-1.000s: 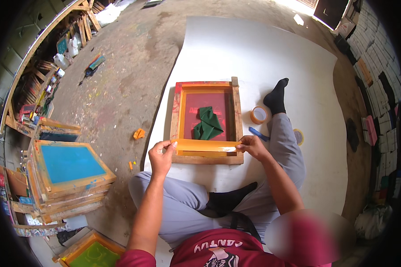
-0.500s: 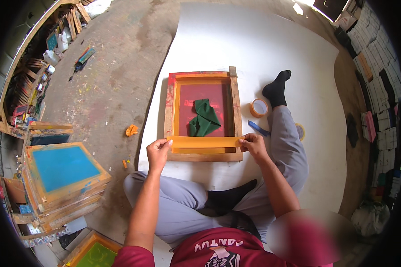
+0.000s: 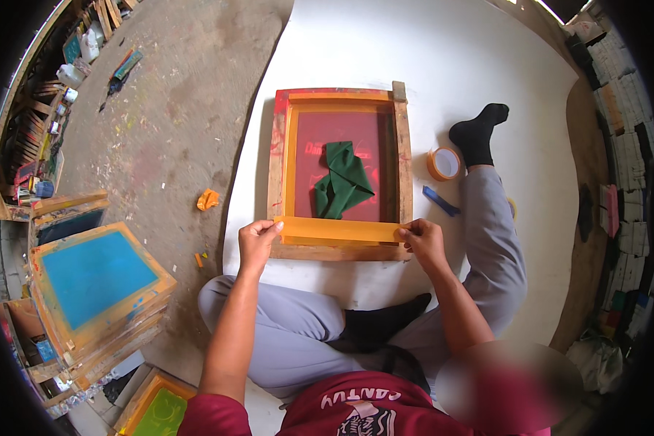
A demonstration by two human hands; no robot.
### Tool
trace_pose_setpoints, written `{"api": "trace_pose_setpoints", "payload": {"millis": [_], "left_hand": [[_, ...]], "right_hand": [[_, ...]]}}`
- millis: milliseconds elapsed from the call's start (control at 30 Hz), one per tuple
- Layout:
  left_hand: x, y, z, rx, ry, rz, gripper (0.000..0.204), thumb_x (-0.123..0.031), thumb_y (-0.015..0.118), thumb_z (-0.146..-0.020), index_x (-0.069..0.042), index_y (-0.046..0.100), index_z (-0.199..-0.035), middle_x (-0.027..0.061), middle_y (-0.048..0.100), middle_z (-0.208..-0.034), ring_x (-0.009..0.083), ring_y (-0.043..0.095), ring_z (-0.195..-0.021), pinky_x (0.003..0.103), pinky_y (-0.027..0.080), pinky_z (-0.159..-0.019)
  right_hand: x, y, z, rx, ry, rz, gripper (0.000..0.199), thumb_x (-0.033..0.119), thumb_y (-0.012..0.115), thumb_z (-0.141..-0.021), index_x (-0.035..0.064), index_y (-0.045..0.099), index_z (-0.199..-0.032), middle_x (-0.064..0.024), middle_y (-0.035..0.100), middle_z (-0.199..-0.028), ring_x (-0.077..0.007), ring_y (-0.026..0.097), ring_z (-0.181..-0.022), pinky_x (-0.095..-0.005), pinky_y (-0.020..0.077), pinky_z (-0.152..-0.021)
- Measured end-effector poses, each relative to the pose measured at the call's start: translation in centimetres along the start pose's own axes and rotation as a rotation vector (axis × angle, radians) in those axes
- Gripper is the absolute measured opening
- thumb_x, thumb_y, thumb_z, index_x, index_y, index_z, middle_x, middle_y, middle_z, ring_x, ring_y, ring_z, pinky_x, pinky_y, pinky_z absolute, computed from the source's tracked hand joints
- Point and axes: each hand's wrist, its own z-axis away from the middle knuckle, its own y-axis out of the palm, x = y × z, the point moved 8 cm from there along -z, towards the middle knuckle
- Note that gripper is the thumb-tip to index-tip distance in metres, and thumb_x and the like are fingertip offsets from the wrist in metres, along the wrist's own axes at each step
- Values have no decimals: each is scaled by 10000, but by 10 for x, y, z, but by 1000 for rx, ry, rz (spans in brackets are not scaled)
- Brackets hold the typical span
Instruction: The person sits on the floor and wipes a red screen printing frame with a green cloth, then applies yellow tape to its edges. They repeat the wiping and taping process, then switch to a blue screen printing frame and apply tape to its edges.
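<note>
Between my hands a strip of orange-yellow tape (image 3: pixel 338 229) is stretched flat over the near end of a wooden screen-printing frame (image 3: pixel 276 174). My left hand (image 3: pixel 256 240) pinches the strip's left end, my right hand (image 3: pixel 423 241) its right end. Whether the strip touches the frame I cannot tell. Inside the frame, a dark red mesh (image 3: pixel 320 131) carries a crumpled green cloth (image 3: pixel 347 182). To the right lie a roll of orange tape (image 3: pixel 443 164) and a blue cutter-like tool (image 3: pixel 440 201).
White sheeting (image 3: pixel 341 43) lies under the frame. At left stand stacked wooden screens (image 3: pixel 98 272), the top one blue. A yellow-green screen (image 3: pixel 160 416) sits at lower left. A crumpled orange scrap (image 3: pixel 208 199) is on the floor. My outstretched leg (image 3: pixel 490 218) borders the right side.
The view has shifted slightly, so the frame appears a little larger and higher. Both hands still hold the tape strip stretched; its right end now sits a bit lower than its left.
</note>
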Motion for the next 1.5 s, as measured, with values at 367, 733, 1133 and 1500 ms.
{"api": "trace_pose_setpoints", "payload": {"millis": [367,733,1133,1500], "left_hand": [[11,-12,-10,9,-42,-23,124,-11,820,-914,67,773,-997,40,758,-862,52,652,-763,212,514,-700],[6,-9,-14,-19,-93,27,108,45,784,-924,76,756,-1025,75,776,-904,73,692,-795,223,556,-752],[-16,3,-12,20,93,-122,289,24,785,-914,20,665,-1177,25,689,-783,76,636,-731,251,514,-699],[-58,19,4,87,443,-658,126,-106,780,-916,-68,663,-942,93,695,-790,271,704,-704,385,539,-632]], "right_hand": [[2,2,2,-61,28,-7,165,81,762,-931,-36,756,-1048,-90,752,-822,-113,660,-663,-284,533,-614],[12,5,2,-87,30,125,170,52,755,-953,-54,748,-1086,-49,700,-767,-78,599,-633,-259,495,-594],[32,4,-2,-143,-66,118,244,11,760,-907,2,672,-1134,-41,654,-715,-85,562,-657,-285,470,-630],[27,0,-4,-91,-354,214,86,-9,732,-911,21,655,-935,-58,672,-769,-124,618,-686,-298,490,-650]]}}
